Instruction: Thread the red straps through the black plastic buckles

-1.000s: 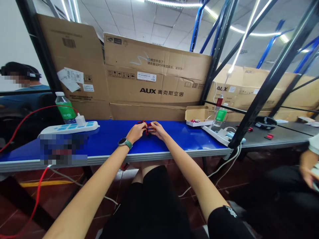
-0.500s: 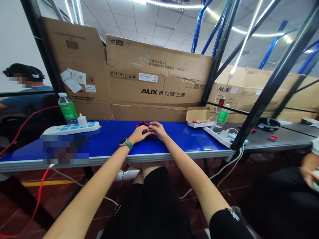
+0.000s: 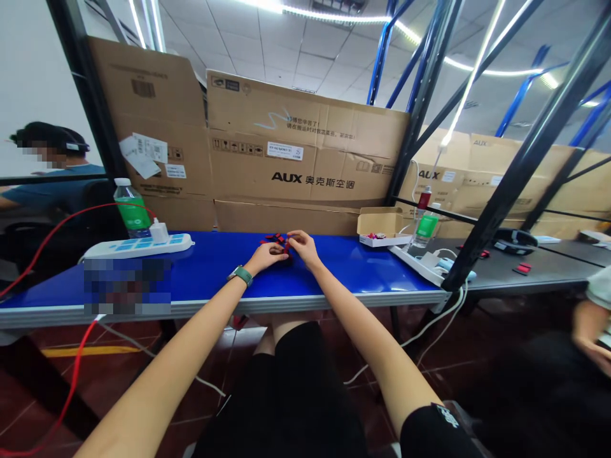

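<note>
Right hand [image 3: 301,247] lifted, red pieces [image 3: 275,240] at fingertips

"AUX" on cardboard box [image 3: 305,152]

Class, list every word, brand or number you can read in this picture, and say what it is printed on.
"AUX 奥克斯空调": front of the middle cardboard box.
"AUX": the right cardboard box.
Too small or blurred to read: the white sticker, the taped papers, the green bottle label.
</note>
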### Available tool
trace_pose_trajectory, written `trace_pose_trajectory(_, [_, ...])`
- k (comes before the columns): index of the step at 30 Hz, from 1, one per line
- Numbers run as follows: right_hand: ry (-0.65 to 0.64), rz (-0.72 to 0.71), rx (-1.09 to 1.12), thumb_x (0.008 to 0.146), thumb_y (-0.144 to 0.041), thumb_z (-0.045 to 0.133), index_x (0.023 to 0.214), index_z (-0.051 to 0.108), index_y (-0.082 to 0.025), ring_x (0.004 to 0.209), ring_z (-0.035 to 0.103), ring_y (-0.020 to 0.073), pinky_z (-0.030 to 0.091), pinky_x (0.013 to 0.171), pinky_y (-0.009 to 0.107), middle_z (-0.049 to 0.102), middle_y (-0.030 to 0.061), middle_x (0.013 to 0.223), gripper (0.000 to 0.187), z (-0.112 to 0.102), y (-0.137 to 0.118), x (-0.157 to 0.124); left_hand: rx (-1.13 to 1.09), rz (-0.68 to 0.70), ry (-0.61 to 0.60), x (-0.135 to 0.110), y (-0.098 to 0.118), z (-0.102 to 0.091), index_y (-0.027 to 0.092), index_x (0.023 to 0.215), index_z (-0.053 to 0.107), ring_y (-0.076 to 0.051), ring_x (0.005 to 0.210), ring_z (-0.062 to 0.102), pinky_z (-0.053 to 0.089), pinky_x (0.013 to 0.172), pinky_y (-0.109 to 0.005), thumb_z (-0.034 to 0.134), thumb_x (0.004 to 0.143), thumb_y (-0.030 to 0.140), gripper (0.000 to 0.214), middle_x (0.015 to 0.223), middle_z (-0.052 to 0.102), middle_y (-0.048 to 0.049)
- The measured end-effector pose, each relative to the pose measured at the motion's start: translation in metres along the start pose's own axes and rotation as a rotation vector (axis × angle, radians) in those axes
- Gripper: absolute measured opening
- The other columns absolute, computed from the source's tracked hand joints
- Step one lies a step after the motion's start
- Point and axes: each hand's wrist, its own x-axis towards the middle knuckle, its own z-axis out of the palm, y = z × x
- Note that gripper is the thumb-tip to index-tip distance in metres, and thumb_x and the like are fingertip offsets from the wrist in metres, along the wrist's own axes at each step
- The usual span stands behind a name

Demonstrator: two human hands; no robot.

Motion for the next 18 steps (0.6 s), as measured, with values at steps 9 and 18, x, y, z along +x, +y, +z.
trace_pose_trajectory(9, [-0.131, -0.086, -0.074, 0.078, -0.048, 0.073, 0.098, 0.077, -0.019, 0.095, 0.071, 0.0228, 0.054, 0.092, 0.036, 0.078, 0.0074, 0.101, 0.035, 0.001, -0.005, -0.004, -0.102, 0.137, 0.227, -0.002, 0.006, -0.011, 0.013, 0.105, 0.074, -0.029, 0.102, 0.072, 0.056, 0.096, -0.044, 0.082, 0.068, 0.061, 0.061, 0.11, 0.076, -0.0159])
trace_pose_trajectory(18, [-0.106, -0.113, -0.156, 0.079, -0.049, 0.072, 0.092, 0.077, -0.019, 0.086, 0.072, 0.0225, 0.057, 0.085, 0.033, 0.077, 0.0063, 0.091, 0.034, 0.001, -0.009, -0.007, -0.079, 0.165, 0.215, -0.004, 0.01, -0.01, 0.015, 0.091, 0.075, -0.028, 0.094, 0.073, 0.058, 0.089, -0.043, 0.084, 0.064, 0.063, 0.056, 0.099, 0.078, -0.0136])
